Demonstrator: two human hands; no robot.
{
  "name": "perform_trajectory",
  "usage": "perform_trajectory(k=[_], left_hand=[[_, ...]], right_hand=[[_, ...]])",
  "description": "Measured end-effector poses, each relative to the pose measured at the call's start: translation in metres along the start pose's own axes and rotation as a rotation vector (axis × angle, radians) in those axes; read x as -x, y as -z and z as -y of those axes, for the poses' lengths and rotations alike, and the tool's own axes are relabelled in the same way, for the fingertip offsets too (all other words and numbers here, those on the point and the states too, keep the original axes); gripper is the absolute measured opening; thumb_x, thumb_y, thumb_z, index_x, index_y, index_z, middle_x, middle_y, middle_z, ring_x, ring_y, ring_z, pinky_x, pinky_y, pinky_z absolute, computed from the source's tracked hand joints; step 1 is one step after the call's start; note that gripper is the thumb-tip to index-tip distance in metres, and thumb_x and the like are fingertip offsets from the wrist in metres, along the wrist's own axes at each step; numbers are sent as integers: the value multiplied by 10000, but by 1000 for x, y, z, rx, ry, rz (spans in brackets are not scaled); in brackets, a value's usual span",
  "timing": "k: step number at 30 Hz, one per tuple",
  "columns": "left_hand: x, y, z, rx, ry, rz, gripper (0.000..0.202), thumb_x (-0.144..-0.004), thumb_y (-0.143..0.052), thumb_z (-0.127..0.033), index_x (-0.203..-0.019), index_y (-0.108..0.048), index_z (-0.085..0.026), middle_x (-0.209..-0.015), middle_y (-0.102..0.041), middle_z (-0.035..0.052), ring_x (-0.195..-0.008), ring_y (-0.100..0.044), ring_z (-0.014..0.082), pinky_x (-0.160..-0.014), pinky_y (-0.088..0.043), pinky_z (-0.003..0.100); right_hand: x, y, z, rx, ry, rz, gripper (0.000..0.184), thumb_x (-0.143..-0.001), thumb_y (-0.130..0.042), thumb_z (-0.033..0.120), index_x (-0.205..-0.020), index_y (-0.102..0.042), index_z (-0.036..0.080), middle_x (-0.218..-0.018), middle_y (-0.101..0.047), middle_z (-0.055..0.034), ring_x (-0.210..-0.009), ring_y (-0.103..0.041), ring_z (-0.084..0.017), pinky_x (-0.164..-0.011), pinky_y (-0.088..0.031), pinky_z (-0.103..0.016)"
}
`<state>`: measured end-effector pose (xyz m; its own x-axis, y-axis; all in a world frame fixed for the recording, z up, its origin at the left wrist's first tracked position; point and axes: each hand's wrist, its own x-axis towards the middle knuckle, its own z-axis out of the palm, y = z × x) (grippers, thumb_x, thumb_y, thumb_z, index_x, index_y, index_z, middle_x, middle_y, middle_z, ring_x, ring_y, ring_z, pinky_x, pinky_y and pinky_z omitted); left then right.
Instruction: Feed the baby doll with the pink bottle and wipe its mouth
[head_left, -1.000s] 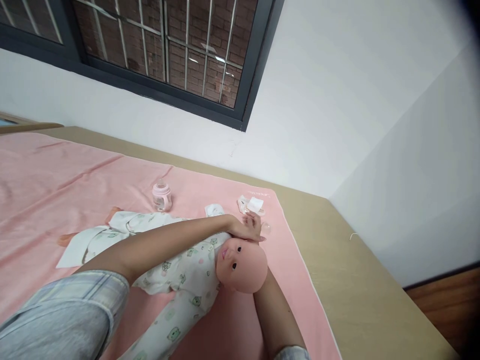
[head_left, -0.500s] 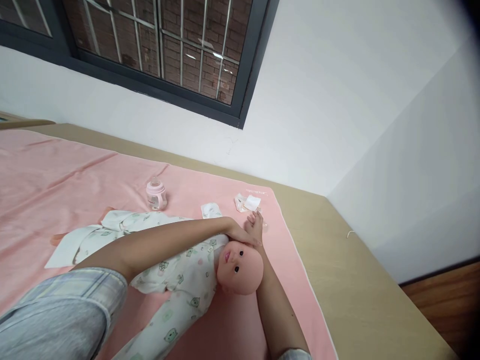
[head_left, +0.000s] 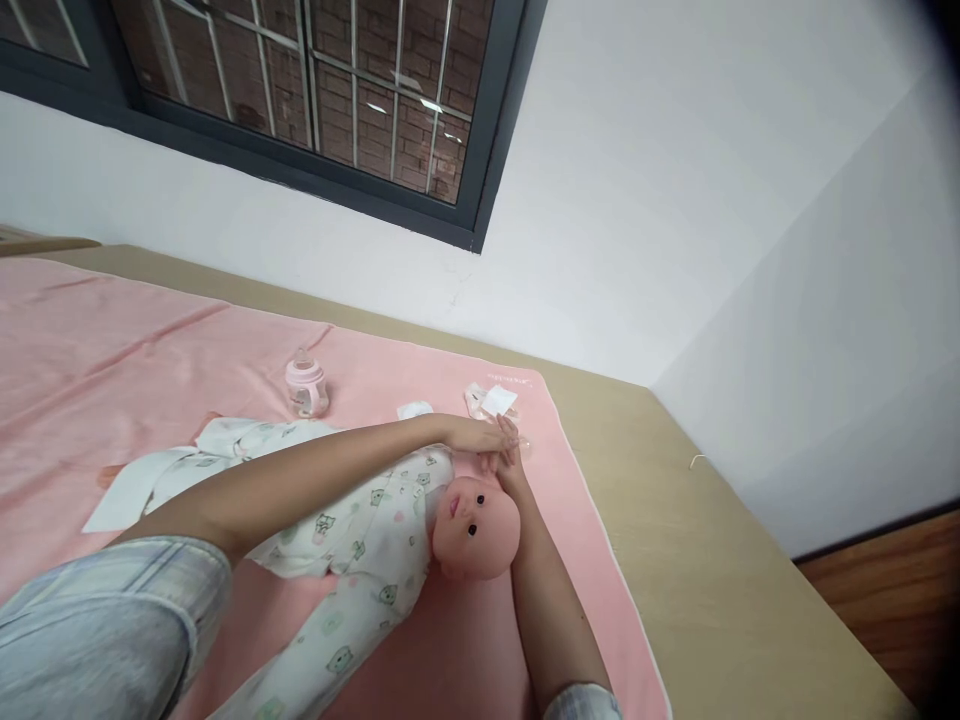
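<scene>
A bald baby doll [head_left: 480, 535] lies on its back on a pink mat [head_left: 465, 630], dressed in a white outfit with green animal prints [head_left: 360, 520]. Beyond its head my two hands meet. My left hand [head_left: 472, 434] reaches across over the doll's chest, fingers stretched out against the fingers of my right hand [head_left: 508, 462]. The right forearm runs up beside the doll's head, and that hand's fingers look loosely bent and apart, partly covered by the left. I see nothing held in either hand. The doll's far arm is mostly hidden behind my left arm.
A pink-topped baby bottle [head_left: 306, 388] stands on the mat at the back. Near my hands are a white folded cloth [head_left: 415, 410], a white square piece [head_left: 499, 400] and a small clear object [head_left: 525, 444]. A wooden ledge [head_left: 660, 520] borders the mat, below a barred window [head_left: 375, 100].
My left hand has moved off the edge of the doll's head, a little farther away, onto the fingers of my right hand. The view has shifted slightly.
</scene>
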<state>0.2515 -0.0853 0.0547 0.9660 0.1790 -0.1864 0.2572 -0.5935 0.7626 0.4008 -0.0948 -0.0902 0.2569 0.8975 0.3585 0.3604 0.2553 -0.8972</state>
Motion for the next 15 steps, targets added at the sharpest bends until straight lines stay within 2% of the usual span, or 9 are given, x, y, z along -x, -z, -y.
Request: perform_trajectory(k=[2,6,10,15], left_hand=[[9,4,-1,-35,-31,-91,669,-914,-237,-647,-1058,-643,-134,-905,-695,102,-798,-628,185,-799,-478,283],[32,10,0,-131,-26,-341,499,-913,-385,-563,-1067,-646,-166,-1048,-664,87,-935,-595,213,-832,-436,294],[53,14,4,-146,18,-542,410,-901,-458,-475,-1113,-614,-161,-1150,-626,85,-1030,-571,214,-878,-430,291],[72,13,5,-119,24,-643,396,-902,-462,-429,-1185,-561,-170,-1246,-569,79,-1101,-546,197,-925,-437,289]], right_hand=[[2,3,6,-31,-6,7,633,-780,-553,509,-1275,-518,117,-1409,-390,-178,-1301,-398,-300,-1081,-345,-445],[1,6,20,-188,-56,6,508,-788,-564,485,-1206,-593,197,-1412,-427,-110,-1278,-441,-240,-1059,-386,-394],[-4,17,40,-245,-35,26,380,-776,-588,479,-994,-710,193,-1191,-622,-84,-1152,-546,-222,-1015,-423,-378],[-4,39,80,-267,-18,89,273,-721,-678,433,-812,-741,183,-930,-687,-66,-939,-621,-206,-896,-492,-370]])
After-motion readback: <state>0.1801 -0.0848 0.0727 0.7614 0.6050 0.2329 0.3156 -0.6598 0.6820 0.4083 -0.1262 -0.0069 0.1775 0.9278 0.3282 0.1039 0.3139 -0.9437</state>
